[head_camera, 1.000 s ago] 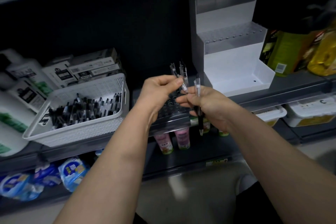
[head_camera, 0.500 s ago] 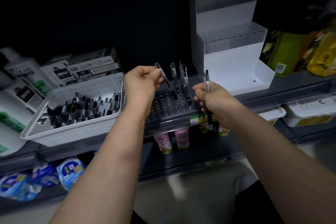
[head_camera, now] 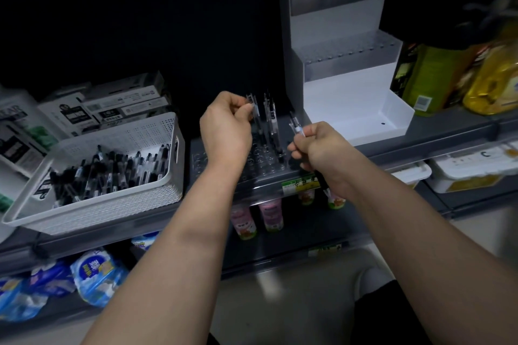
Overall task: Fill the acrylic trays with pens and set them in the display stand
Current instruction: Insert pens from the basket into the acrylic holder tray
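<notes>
Grey shelf (head_camera: 437, 134) against black wall (head_camera: 140, 22) carries basket (head_camera: 175, 168), acrylic tray (head_camera: 263, 161), display stand (head_camera: 344, 98).

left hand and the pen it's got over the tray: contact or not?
Touching. The head view shows the left hand pinching the top of an upright pen between thumb and fingertips, above the acrylic tray; no gap shows.

two hands (head_camera: 225, 131) (head_camera: 319, 148), one tray (head_camera: 269, 162), one stand (head_camera: 350, 109), one basket (head_camera: 112, 206)

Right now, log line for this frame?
phase: filling tray | left hand: pinches pen at tray | right hand: grips spare pens | tray: on shelf, upright pens | stand: right of tray
</notes>
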